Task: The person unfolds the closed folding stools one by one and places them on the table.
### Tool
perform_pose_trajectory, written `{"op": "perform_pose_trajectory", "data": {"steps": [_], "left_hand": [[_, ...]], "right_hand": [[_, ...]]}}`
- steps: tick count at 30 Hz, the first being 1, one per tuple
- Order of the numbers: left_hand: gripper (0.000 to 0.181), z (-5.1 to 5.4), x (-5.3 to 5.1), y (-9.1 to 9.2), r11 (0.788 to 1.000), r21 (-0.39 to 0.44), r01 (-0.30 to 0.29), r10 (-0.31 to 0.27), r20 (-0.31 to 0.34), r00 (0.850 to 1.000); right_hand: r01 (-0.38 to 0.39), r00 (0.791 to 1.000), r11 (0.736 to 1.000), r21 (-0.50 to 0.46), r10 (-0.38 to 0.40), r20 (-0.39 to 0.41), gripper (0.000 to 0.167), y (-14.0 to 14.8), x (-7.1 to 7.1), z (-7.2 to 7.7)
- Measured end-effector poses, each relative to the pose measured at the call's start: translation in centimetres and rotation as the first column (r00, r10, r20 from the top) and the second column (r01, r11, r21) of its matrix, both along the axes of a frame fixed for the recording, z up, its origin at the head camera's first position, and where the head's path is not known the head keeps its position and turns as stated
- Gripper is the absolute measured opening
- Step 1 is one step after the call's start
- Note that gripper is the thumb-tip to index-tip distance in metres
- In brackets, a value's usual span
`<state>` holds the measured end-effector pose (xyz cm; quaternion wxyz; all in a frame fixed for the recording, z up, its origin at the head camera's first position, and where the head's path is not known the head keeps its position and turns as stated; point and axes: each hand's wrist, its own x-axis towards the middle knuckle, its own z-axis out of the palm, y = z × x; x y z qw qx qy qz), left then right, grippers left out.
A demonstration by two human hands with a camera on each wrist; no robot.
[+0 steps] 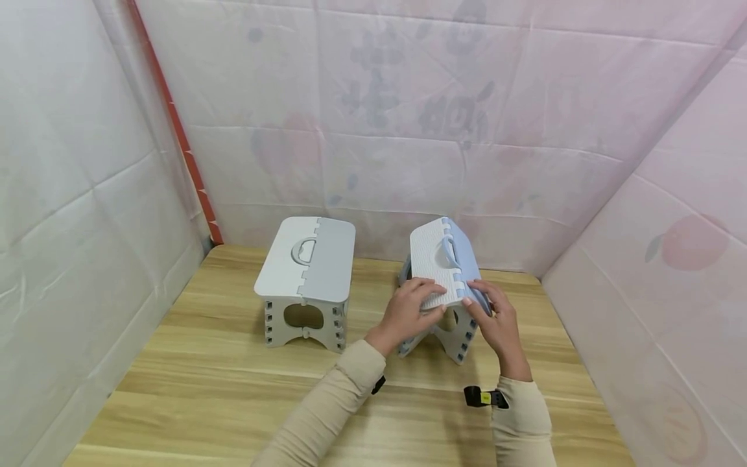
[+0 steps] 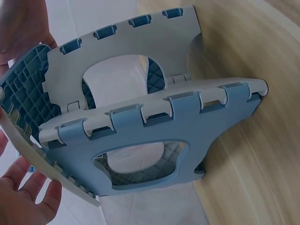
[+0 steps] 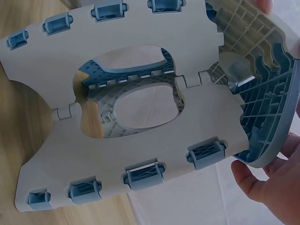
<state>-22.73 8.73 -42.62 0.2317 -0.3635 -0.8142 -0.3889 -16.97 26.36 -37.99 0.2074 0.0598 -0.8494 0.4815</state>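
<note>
A blue-and-white folding stool (image 1: 430, 250) stands at the right on the table. Its top is peaked along the hinge, with white and blue halves sloping apart. My left hand (image 1: 406, 311) holds the white half near its front corner, fingers over the ridged surface and thumb by the front edge. My right hand (image 1: 495, 321) grips the blue half at its near end. The wrist views show the stool's legs (image 3: 136, 154) spread, the blue side panel (image 2: 140, 145) and the ribbed underside of the top (image 3: 269, 105). Some fingers are hidden behind the top.
A second folding stool (image 1: 329, 263), white and grey, stands unfolded with a flat top to the left. The wooden table (image 1: 216, 389) meets a pale printed sheet (image 1: 379, 168) behind, with sheets on both sides. A black strap (image 1: 478, 396) hangs by the right wrist.
</note>
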Motion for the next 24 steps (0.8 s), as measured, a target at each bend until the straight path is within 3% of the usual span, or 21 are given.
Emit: {"op": "perform_pose_trajectory", "data": {"steps": [4, 9, 15, 24], "left_hand": [[0.027, 0.0, 0.1, 0.0, 1.0, -0.013, -0.006, 0.006, -0.008, 1.0], [0.027, 0.2, 0.2, 0.0, 0.999, -0.037, -0.015, 0.013, -0.05, 0.999], [0.027, 0.1, 0.2, -0.1, 0.995, -0.092, -0.033, 0.024, -0.099, 0.995], [0.027, 0.4, -0.1, -0.5, 0.991, -0.134, -0.015, -0.003, -0.131, 0.991]], "right_hand": [[-0.005, 1.0, 1.0, 0.0, 0.005, -0.008, 0.033, 1.0, -0.9, -1.5], [-0.015, 0.998, 0.996, 0.084, 0.02, -0.057, 0.034, 2.3, -1.9, -3.2], [-0.011, 0.988, 0.98, 0.2, 0.041, -0.146, 0.033, 2.9, -2.0, -3.5], [-0.019, 0.988, 0.975, 0.224, 0.052, -0.143, 0.033, 2.9, -2.0, -3.3]]}}
